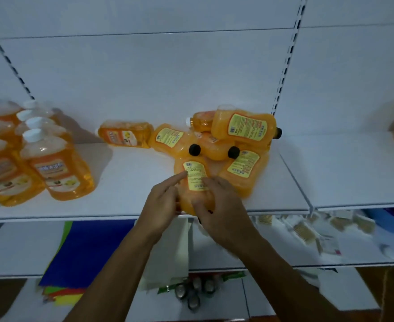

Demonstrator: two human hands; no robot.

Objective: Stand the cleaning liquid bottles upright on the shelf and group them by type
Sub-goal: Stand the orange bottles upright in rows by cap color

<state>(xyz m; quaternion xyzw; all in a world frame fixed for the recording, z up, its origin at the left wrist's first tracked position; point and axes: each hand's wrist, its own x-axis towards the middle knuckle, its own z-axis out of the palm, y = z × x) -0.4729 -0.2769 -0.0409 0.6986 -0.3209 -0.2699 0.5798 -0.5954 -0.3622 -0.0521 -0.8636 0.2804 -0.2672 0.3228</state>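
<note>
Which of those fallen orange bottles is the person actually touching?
The black-capped bottle lying nearest the shelf's front edge, yellow label up. Both hands, left and right, are on it; the other fallen bottles lie untouched behind it.

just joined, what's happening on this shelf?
A person is sorting orange cleaning liquid bottles. Both hands, left hand and right hand, hold a black-capped bottle lying at the shelf front edge. More lie in a pile behind it. White-capped bottles already stand upright at left.
</note>
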